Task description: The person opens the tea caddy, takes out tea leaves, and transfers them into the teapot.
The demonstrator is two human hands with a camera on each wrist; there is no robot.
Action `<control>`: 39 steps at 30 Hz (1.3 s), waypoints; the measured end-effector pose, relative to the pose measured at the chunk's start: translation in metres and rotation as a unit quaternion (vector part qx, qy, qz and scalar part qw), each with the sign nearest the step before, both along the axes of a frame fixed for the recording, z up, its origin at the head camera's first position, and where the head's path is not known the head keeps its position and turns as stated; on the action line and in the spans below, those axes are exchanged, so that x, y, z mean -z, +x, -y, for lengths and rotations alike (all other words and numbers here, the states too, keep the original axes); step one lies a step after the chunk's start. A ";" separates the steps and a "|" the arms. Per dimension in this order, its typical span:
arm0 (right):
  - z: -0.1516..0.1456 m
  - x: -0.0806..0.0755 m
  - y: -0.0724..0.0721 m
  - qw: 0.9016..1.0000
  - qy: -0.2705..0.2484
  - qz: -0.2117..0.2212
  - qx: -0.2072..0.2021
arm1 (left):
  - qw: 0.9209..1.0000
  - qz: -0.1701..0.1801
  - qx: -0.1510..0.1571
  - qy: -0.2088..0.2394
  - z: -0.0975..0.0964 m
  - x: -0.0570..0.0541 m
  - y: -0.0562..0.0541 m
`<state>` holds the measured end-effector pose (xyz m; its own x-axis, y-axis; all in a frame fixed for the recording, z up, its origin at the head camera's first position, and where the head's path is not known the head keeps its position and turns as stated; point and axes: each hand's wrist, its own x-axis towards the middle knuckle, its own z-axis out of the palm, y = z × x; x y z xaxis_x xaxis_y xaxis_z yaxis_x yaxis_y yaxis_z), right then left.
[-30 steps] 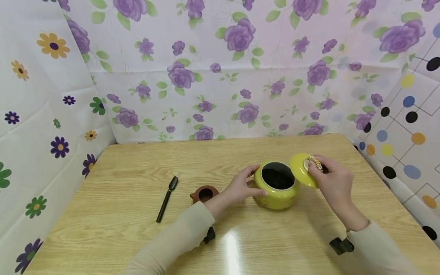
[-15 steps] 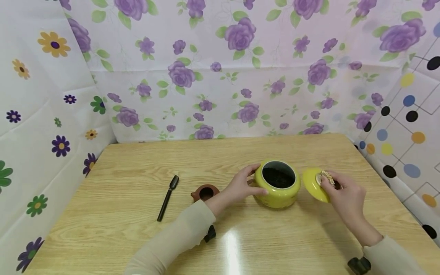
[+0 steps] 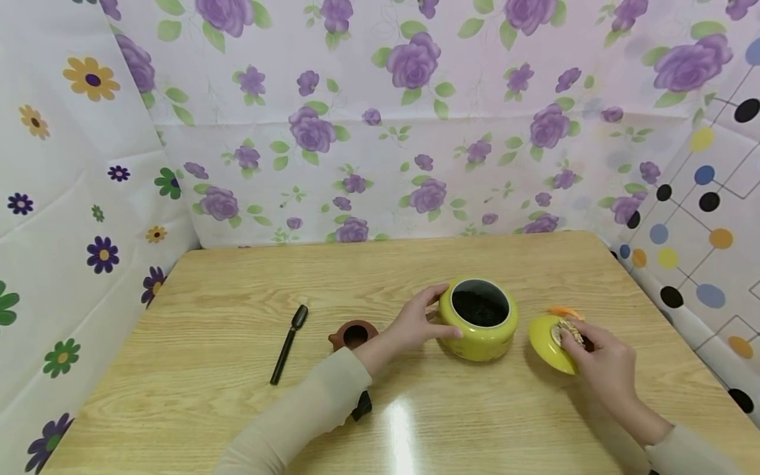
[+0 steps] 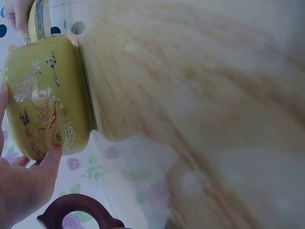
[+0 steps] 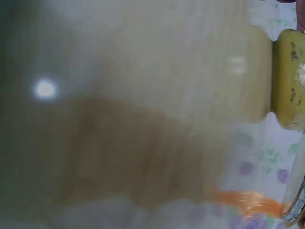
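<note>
A yellow ceramic jar (image 3: 478, 343) stands on the table with its mouth uncovered and something dark inside. A dragon decorates its side (image 4: 45, 102) in the left wrist view. My left hand (image 3: 412, 323) holds the jar's left side, thumb at the front and fingers farther round. To the jar's right, my right hand (image 3: 608, 359) pinches the ornate knob of the yellow lid (image 3: 549, 346), which is tilted. Whether the lid touches the table cannot be told. Only the lid's edge (image 5: 295, 210) and part of the jar (image 5: 289, 78) show in the right wrist view.
A reddish-brown clay teapot (image 3: 340, 338), lidless, sits partly behind my left forearm; its handle (image 4: 78, 201) shows in the left wrist view. Farther left lies a slim black scoop (image 3: 299, 318). An orange strip (image 3: 564, 311) appears just behind the lid. Patterned cloths surround the wooden table (image 3: 237, 284).
The lid has moved right and lower with my right hand, away from the jar's mouth. An orange strip has come into sight behind it. My left hand and the jar stay put.
</note>
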<state>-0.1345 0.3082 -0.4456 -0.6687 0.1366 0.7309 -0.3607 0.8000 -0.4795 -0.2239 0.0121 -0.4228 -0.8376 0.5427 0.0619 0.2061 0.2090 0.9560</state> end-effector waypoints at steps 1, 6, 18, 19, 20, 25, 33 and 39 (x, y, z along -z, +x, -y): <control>-0.001 0.001 0.001 1.000 0.000 0.002 0.000 | 1.000 -0.001 -0.001 -0.003 0.000 0.000 0.000; -0.007 0.007 0.002 1.000 0.000 0.011 0.003 | 1.000 -0.003 -0.004 -0.016 0.000 0.001 -0.001; -0.009 0.021 0.004 0.999 -0.010 0.040 -0.007 | 1.000 -0.010 0.002 -0.020 0.001 0.001 -0.001; -0.009 0.023 0.004 0.999 -0.010 0.040 -0.010 | 1.000 -0.010 0.003 -0.019 0.002 0.001 -0.001; -0.009 0.024 0.004 0.999 -0.008 0.039 -0.012 | 1.000 -0.010 0.002 -0.019 0.002 0.001 0.000; -0.009 0.028 0.004 0.999 0.003 0.042 -0.013 | 1.000 -0.006 0.003 -0.014 0.001 0.000 0.000; -0.009 0.031 0.009 0.999 0.013 0.049 -0.010 | 1.000 0.001 0.001 -0.017 0.001 -0.001 0.000; -0.010 0.032 0.010 0.998 0.017 0.056 -0.007 | 1.000 0.009 -0.001 -0.014 0.000 -0.001 0.000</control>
